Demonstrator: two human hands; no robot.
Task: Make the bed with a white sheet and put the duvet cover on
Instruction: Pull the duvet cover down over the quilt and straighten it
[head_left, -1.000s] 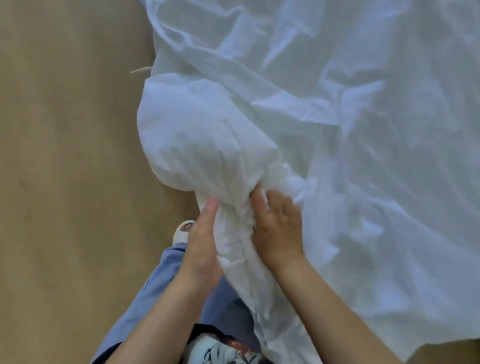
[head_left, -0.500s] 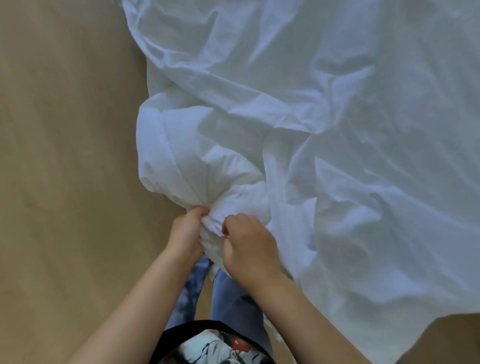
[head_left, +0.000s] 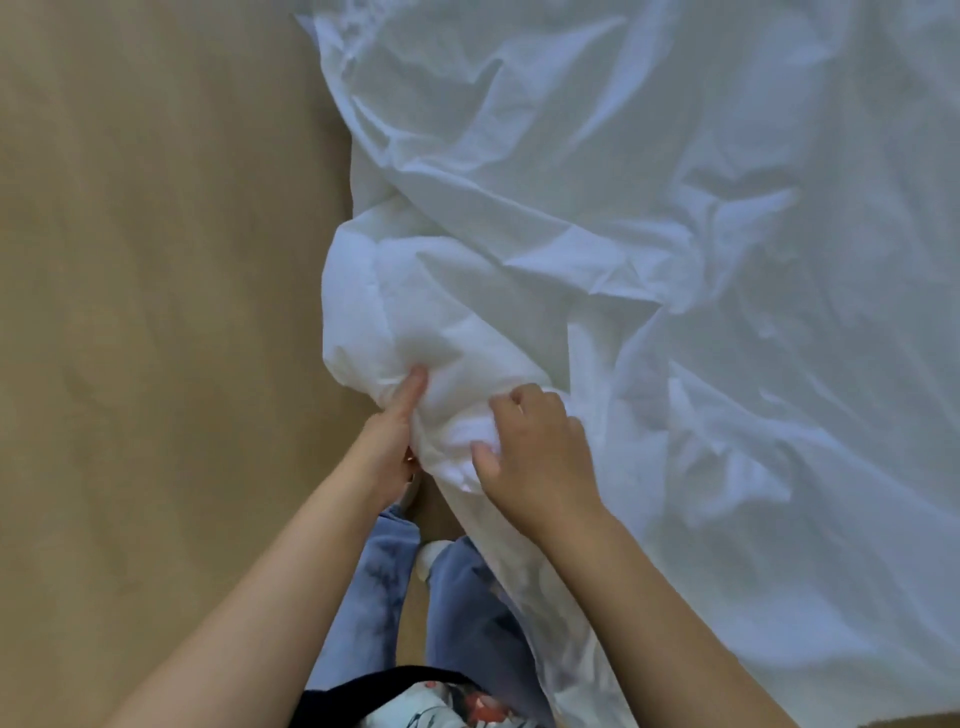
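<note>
Left hand (head_left: 389, 441) and right hand (head_left: 535, 457) clutch the bunched corner of the white duvet cover (head_left: 675, 260), which spills off the bed's left edge above the floor (head_left: 156, 312); should either grip slacken, the stuffed corner could slide loose.

Likely a home bedroom: crumpled white bedding (head_left: 675, 260) is spread wide, its edge bunched above a plain tan floor (head_left: 156, 312). Casual indoor dress is seen: blue jeans (head_left: 467, 623), a white sock (head_left: 431, 558).
</note>
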